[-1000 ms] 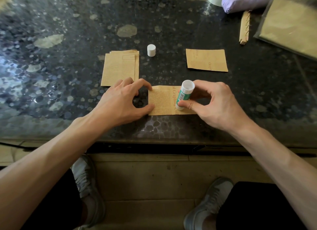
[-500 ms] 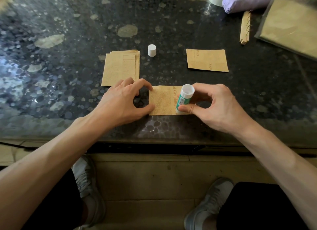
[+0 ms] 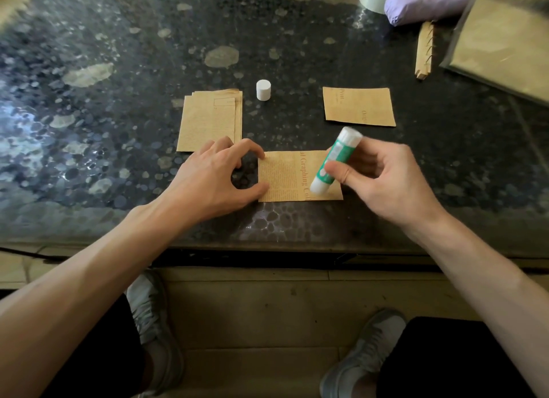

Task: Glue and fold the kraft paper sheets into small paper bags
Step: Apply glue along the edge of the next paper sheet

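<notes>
Brown paper sheet (image 3: 285, 177) lies near the table (image 3: 118, 41) edge, pinned at its left edge by the left hand (image 3: 208, 177), thumb and forefinger spread. The right hand (image 3: 383, 180) grips a tilted glue stick (image 3: 335, 163), lower end over the sheet's right side. From the sheet, a paper stack (image 3: 209, 121) lies at eleven o'clock, a white cap (image 3: 263, 90) at twelve, a folded piece (image 3: 359, 106) at one.

We pin the kraft sheet (image 3: 285, 176) to the surface (image 3: 118, 130) with our left hand (image 3: 214, 179); our right hand (image 3: 383, 180) grips the tilted glue stick (image 3: 335, 164), whose tip touches the sheet.

Printed kraft sheet (image 3: 285, 177) lies flat; green glue stick (image 3: 334, 164) leans, lower end on its right side. White cap (image 3: 263, 90) stands behind.
</notes>
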### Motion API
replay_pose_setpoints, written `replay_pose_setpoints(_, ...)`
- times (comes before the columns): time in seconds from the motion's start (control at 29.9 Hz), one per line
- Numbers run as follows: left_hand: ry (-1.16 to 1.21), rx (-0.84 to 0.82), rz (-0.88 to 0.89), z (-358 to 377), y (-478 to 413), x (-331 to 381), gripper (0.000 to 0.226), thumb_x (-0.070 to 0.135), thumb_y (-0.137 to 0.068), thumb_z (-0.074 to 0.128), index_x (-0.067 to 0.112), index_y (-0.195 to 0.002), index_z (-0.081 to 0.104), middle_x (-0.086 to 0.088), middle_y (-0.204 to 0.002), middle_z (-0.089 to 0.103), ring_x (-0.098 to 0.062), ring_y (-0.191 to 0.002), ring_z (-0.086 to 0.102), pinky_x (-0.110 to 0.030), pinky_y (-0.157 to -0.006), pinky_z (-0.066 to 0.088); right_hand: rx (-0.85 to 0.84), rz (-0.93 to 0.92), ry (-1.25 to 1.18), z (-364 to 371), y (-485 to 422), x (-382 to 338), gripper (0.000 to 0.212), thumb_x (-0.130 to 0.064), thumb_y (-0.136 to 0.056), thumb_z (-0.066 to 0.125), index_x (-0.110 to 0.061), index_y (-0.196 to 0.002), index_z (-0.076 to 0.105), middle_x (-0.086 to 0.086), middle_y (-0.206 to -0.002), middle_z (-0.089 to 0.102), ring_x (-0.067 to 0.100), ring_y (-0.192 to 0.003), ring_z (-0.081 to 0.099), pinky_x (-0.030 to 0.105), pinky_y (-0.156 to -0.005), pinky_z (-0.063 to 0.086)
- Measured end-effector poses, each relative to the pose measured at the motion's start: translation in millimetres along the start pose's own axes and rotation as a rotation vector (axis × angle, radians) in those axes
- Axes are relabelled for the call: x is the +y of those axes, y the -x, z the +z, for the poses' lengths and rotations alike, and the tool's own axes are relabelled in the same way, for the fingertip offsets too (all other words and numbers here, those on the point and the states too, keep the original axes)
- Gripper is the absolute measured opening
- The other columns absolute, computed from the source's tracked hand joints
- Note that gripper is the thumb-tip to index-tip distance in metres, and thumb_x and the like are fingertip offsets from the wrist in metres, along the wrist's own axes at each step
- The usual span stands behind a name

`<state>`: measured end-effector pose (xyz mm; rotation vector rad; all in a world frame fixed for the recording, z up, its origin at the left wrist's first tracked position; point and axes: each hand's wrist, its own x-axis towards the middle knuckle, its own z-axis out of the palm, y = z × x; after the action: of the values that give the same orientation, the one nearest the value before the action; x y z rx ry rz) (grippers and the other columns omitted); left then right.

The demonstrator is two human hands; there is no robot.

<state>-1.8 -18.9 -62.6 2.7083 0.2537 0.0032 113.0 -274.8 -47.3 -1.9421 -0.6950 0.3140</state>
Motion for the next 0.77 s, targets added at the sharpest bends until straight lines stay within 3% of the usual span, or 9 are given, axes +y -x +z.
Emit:
replay_pose_setpoints(0.17, -0.010, 0.002, -0.007, 0.6, -0.5, -0.6, 0.057, 0.070, -0.080, 0.059, 0.045, -0.130, 0.048, 0.009, -0.103, 0.049, -0.015, -0.104, 0.049, -0.033, -0.078, 0.038, 0.076, -0.062, 0.216, -6.5, -5.7, 7.9, 0.029, -0.031, -0.093, 0.077, -0.019, -0.120, 0.072, -0.013, -0.111, 0.073, 0.007, -0.105, 0.070, 0.040, -0.092, 0.060)
replay_pose_setpoints(0.4, -0.008, 0.004, -0.006, 0.5, -0.2, -0.1, 0.058, 0.070, -0.079, 0.058, 0.045, -0.131, 0.048, 0.009, -0.103, 0.048, -0.014, -0.104, 0.048, -0.033, -0.079, 0.038, 0.018, -0.103, 0.364, -7.1, -3.4, 3.6, 0.029, -0.034, -0.093, 0.076, -0.021, -0.119, 0.071, -0.012, -0.109, 0.073, 0.005, -0.104, 0.069, 0.026, -0.092, 0.057)
replay_pose_setpoints(0.63, -0.004, 0.007, -0.006, 0.5, 0.1, 0.0, 0.058, 0.069, -0.079, 0.059, 0.044, -0.131, 0.048, 0.009, -0.102, 0.048, -0.014, -0.104, 0.048, -0.033, -0.080, 0.039, 0.038, -0.079, 0.417, -10.3, -2.8, 2.0, 0.031, -0.040, -0.091, 0.077, -0.018, -0.112, 0.072, -0.008, -0.107, 0.074, 0.007, -0.098, 0.070, 0.023, -0.086, 0.055)
replay_pose_setpoints(0.77, -0.009, 0.002, -0.007, 0.3, -0.2, -0.2, 0.058, 0.070, -0.079, 0.057, 0.045, -0.131, 0.048, 0.009, -0.103, 0.048, -0.014, -0.104, 0.048, -0.033, -0.080, 0.038, 0.037, -0.076, 0.422, -11.0, -2.6, 1.6, 0.033, -0.042, -0.090, 0.077, -0.018, -0.113, 0.072, -0.006, -0.107, 0.075, 0.009, -0.098, 0.070, 0.028, -0.087, 0.057)
